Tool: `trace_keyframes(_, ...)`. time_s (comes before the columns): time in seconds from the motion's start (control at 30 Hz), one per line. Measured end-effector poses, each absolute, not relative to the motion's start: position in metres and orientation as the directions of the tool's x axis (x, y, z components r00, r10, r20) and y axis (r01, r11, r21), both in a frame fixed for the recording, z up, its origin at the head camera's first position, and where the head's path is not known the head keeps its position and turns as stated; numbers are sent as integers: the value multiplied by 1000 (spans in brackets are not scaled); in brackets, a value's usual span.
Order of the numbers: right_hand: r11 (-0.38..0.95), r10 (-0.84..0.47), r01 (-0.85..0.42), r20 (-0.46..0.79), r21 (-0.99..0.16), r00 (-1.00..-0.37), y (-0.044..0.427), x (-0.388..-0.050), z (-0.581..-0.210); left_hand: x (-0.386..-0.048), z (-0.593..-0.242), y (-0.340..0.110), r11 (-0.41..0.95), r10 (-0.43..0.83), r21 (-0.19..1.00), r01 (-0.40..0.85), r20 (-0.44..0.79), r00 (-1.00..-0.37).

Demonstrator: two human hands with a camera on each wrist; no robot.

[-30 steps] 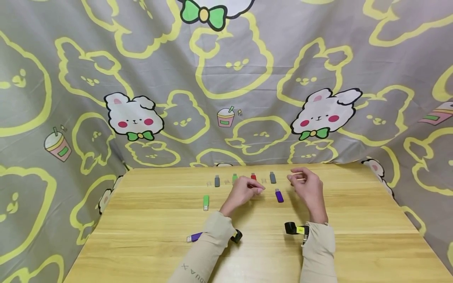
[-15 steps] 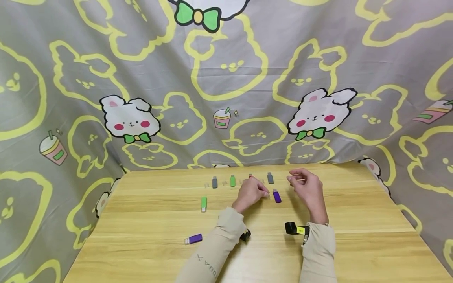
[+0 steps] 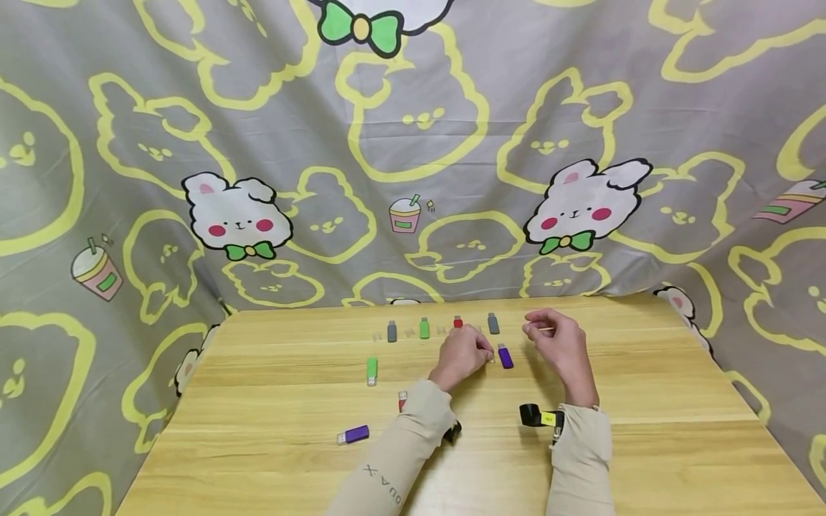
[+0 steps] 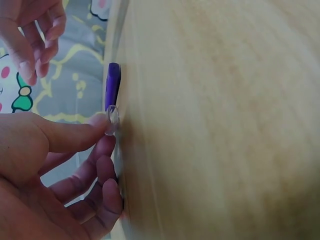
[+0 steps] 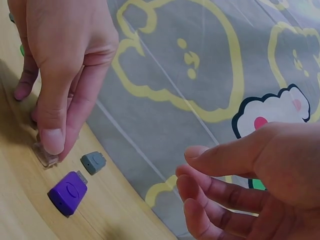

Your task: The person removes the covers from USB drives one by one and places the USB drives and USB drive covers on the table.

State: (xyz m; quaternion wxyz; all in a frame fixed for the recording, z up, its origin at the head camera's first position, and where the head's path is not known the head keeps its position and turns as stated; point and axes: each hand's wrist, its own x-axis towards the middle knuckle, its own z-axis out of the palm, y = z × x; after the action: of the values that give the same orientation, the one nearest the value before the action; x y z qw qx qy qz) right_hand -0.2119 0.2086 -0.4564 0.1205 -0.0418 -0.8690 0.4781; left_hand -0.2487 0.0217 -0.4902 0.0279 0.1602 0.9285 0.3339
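My left hand (image 3: 461, 356) pinches a small clear plastic cap (image 4: 112, 121) between thumb and index finger, low over the table. Right beside the cap lies a purple USB stick (image 3: 505, 357), its metal plug facing away from me; whether cap and stick touch I cannot tell. My right hand (image 3: 560, 344) hangs to the right of the purple stick, fingers loosely bent, holding nothing. Behind the left hand, a red USB stick (image 3: 458, 322) is partly covered. A grey USB stick (image 3: 493, 324) lies just beyond the purple one.
Along the back lie another grey USB stick (image 3: 392, 332) and a green one (image 3: 424, 328), with clear caps (image 3: 409, 332) between. Nearer are a green stick (image 3: 371, 371), a purple stick (image 3: 353, 435) and a red stick (image 3: 403, 400) partly under the left sleeve. A patterned curtain (image 3: 452, 165) hangs behind.
My left hand has moved right, bringing the clear cap beside the purple USB stick. The near red stick has come into view from under the sleeve. My right hand has barely moved.
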Motion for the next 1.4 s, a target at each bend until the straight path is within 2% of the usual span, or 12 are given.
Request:
trace_keyframes(0.27,538,190,-37,164,-842,-968,205,-212,-458,-248,-491,15,680,314,678,279,75,-947)
trace_keyframes(0.73,556,181,-37,164,-831,-970,201,-214,-454,-244,-462,-35,461,296,839,291,163,-941)
trace_keyframes(0.97,545,162,-39,150,-838,-975,199,-215,-450,-240,-447,-70,377,194,869,319,263,-945)
trace_keyframes(1.4,571,104,-81,171,-817,-980,189,-218,-454,-228,-437,-121,225,63,928,296,289,-955)
